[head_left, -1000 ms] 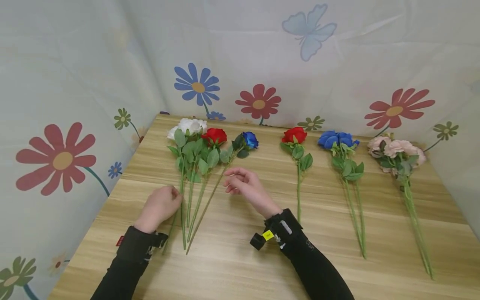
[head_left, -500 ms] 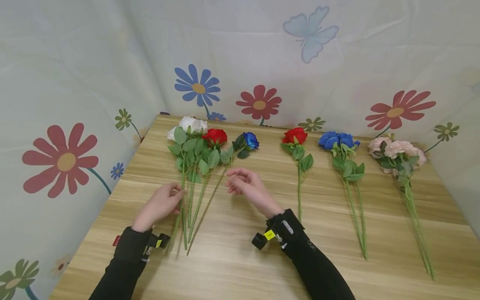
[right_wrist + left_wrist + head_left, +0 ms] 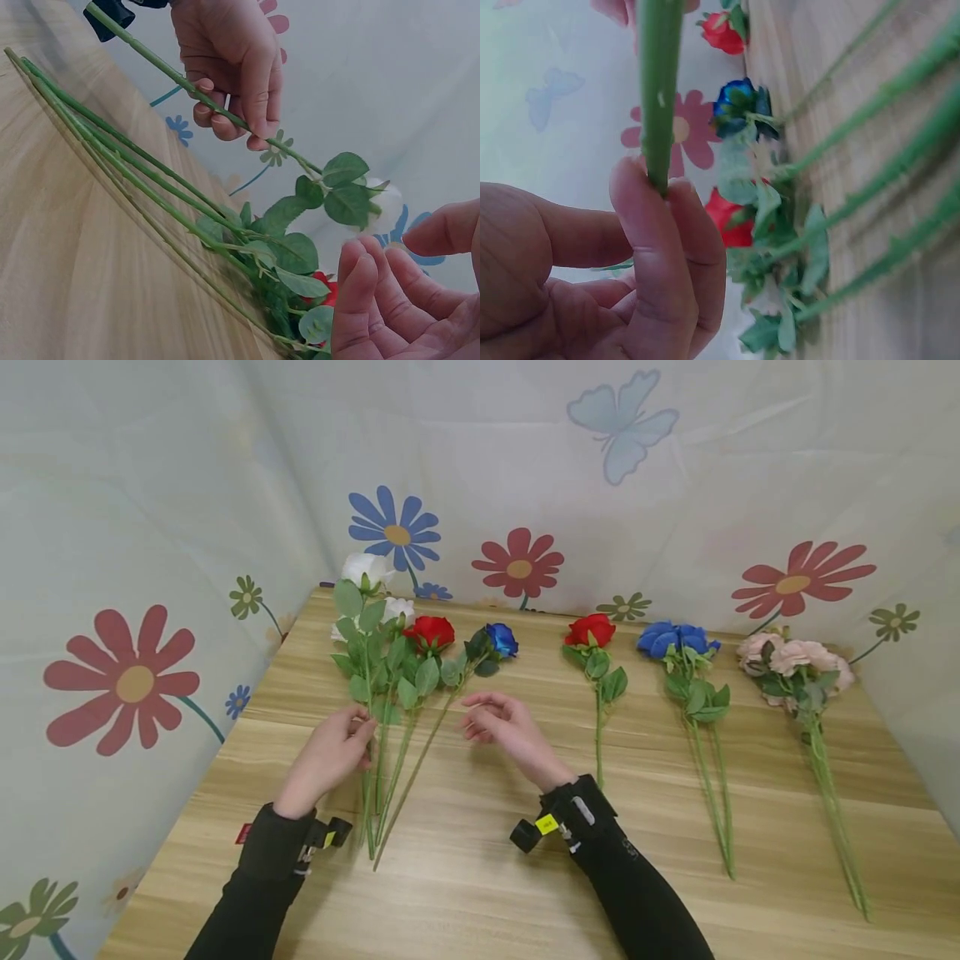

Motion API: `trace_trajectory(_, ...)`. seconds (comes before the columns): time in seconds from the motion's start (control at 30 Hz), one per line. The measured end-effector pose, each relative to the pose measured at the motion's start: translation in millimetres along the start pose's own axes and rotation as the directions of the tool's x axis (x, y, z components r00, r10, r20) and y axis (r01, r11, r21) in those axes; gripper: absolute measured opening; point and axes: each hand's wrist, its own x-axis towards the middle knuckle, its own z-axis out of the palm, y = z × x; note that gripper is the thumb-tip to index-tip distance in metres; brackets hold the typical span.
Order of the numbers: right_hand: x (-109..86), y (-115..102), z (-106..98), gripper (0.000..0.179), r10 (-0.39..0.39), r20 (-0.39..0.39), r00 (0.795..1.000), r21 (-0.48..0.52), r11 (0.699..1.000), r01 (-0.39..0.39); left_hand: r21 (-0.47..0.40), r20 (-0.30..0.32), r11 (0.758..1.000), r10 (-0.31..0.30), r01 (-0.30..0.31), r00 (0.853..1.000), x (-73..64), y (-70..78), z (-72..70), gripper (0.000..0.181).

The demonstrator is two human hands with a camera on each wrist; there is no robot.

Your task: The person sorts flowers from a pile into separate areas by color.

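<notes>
My left hand (image 3: 326, 762) pinches the green stem (image 3: 658, 90) of a white rose (image 3: 366, 568) between thumb and fingers. In the right wrist view, that stem slants well above the table. Below it lie another white rose (image 3: 399, 608), a red rose (image 3: 430, 632) and a dark blue rose (image 3: 501, 641), their stems spread side by side. My right hand (image 3: 513, 737), fingers loosely bent and holding nothing, hovers to the right of the blue rose's stem. Leaves partly hide the lower white bloom.
On the wooden table (image 3: 480, 893), farther right, lie a single red rose (image 3: 590, 631), blue flowers (image 3: 675, 640) and a bunch of pale pink flowers (image 3: 797, 657). A flower-printed curtain (image 3: 465, 460) stands along the back and left edges.
My left hand has taken the white rose's stem and raised it; its bloom has moved up and away from the other flowers. My right hand has shifted slightly to the right, still holding nothing.
</notes>
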Motion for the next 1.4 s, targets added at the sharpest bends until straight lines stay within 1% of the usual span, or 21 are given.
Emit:
trace_trajectory(0.23, -0.7, -5.3, -14.8, 0.033, -0.013, -0.045, 0.999, 0.009, 1.000, 0.013, -0.054, 0.008, 0.996, 0.068, -0.068, 0.998, 13.9, 26.7, 12.0, 0.027)
trace_trajectory(0.33, -0.4, -7.1, -22.7, 0.031, -0.018, -0.075, 0.997, 0.023, 1.000, 0.020, -0.088, 0.021, 0.993, 0.084, -0.082, 0.996, 21.3, 37.4, 19.9, 0.026)
trace_trajectory(0.47, -0.9, -8.2, -34.9, 0.031, -0.024, -0.105, 0.994, 0.024, 0.999, 0.026, -0.098, 0.033, 0.991, 0.092, -0.088, 0.995, 29.4, 52.9, 31.1, 0.026)
trace_trajectory(0.6, -2.3, -9.4, -46.9, 0.030, -0.017, -0.137, 0.990, 0.031, 0.999, 0.022, -0.128, 0.051, 0.984, 0.128, -0.121, 0.990, 33.9, 67.7, 43.0, 0.027)
trace_trajectory(0.7, -2.9, -10.3, -53.7, 0.030, -0.020, -0.159, 0.987, 0.031, 0.999, 0.025, -0.161, 0.064, 0.975, 0.164, -0.152, 0.984, 36.2, 74.9, 51.7, 0.026)
trace_trajectory(0.87, -3.9, -12.3, -59.1, 0.029, -0.023, -0.171, 0.985, 0.005, 1.000, 0.025, -0.182, 0.059, 0.965, 0.204, -0.190, 0.977, 40.4, 78.0, 63.3, 0.025)
trace_trajectory(1.0, -4.0, -13.6, -59.5, 0.029, -0.008, -0.152, 0.988, -0.023, 1.000, 0.004, -0.202, 0.056, 0.956, 0.227, -0.212, 0.972, 43.0, 77.1, 68.7, 0.024)
trace_trajectory(1.13, -4.5, -13.6, -61.6, 0.035, 0.017, -0.094, 0.995, -0.097, 0.995, -0.026, -0.251, 0.049, 0.944, 0.232, -0.213, 0.971, 45.9, 75.3, 72.6, 0.023)
trace_trajectory(1.2, -4.6, -13.1, -63.7, 0.038, 0.033, -0.056, 0.998, -0.146, 0.988, -0.040, -0.259, 0.044, 0.943, 0.231, -0.212, 0.972, 47.8, 74.2, 74.8, 0.022)
trace_trajectory(1.27, -5.0, -13.2, -66.6, 0.040, 0.046, -0.033, 0.998, -0.188, 0.981, -0.051, -0.252, 0.044, 0.944, 0.229, -0.211, 0.972, 49.0, 73.5, 77.6, 0.020)
trace_trajectory(1.3, -5.1, -13.2, -68.5, 0.041, 0.049, -0.033, 0.998, -0.206, 0.977, -0.055, -0.241, 0.043, 0.946, 0.234, -0.217, 0.971, 49.6, 73.0, 79.4, 0.019)
trace_trajectory(1.4, -6.1, -13.8, -76.6, 0.040, 0.040, -0.092, 0.995, -0.252, 0.966, -0.063, -0.172, 0.049, 0.959, 0.236, -0.225, 0.970, 48.0, 75.0, 84.6, 0.017)
